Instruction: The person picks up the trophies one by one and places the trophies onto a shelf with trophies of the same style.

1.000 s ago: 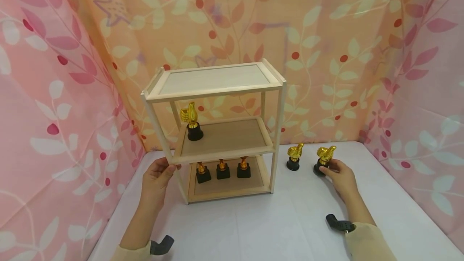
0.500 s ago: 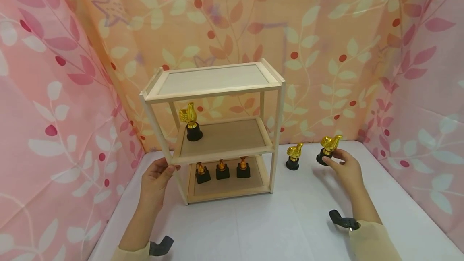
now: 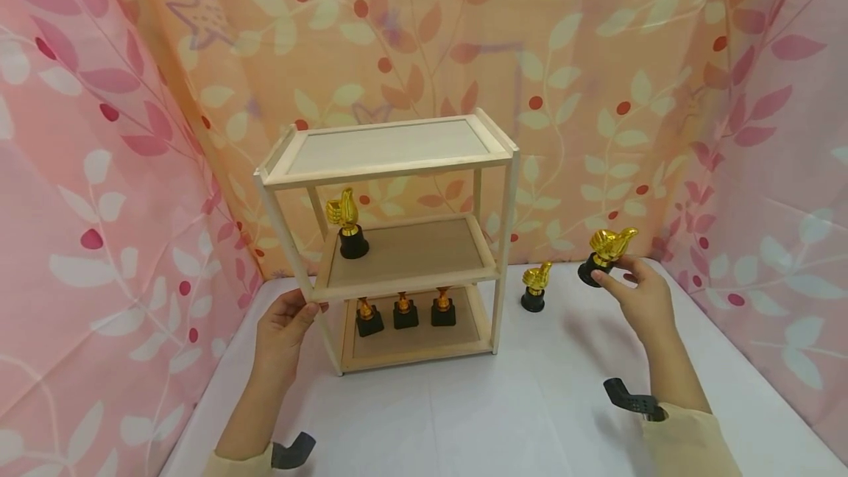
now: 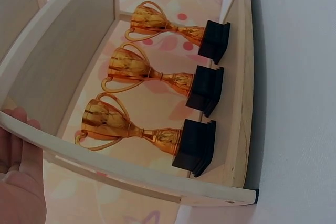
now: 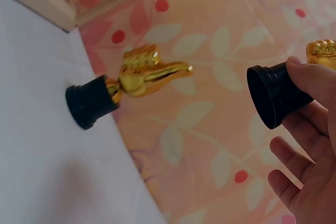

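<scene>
Head view shows the right hand (image 3: 639,297) holding a gold thumbs-up trophy (image 3: 606,252) lifted clear of the desk (image 3: 530,403), tilted, to the right of the wooden shelf unit (image 3: 391,241). The fingers (image 5: 310,80) pinch its black base: the thumb lies over the top of the base and the other fingers curl below it, the gold figure pointing away from the palm. A second thumbs-up trophy (image 3: 534,287) stands on the desk between the shelf unit and the held one. The left hand (image 3: 285,326) grips the shelf unit's front left post. One thumbs-up trophy (image 3: 347,225) stands on the middle shelf; three cup trophies (image 4: 152,77) line the bottom shelf.
</scene>
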{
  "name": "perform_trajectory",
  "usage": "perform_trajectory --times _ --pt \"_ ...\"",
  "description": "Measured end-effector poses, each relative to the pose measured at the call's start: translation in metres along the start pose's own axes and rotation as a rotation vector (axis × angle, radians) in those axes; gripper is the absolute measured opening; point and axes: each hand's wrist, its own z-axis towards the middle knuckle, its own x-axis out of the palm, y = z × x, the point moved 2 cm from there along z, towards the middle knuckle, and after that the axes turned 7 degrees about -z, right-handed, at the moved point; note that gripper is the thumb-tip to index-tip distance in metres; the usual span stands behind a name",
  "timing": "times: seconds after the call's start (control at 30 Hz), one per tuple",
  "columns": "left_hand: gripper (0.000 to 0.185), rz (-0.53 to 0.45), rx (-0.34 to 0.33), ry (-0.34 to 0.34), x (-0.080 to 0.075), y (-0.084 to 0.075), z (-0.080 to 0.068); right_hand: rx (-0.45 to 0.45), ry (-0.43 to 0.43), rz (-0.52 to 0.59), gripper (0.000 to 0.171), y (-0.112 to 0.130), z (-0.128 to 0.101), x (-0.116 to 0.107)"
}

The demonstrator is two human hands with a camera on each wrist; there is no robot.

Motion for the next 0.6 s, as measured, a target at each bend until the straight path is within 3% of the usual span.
perform_trajectory --times 0.6 --pt "0.024 0.003 0.017 -0.005 -0.003 0.004 0.001 -0.059 0.001 0.033 0.070 0.054 -0.022 -0.022"
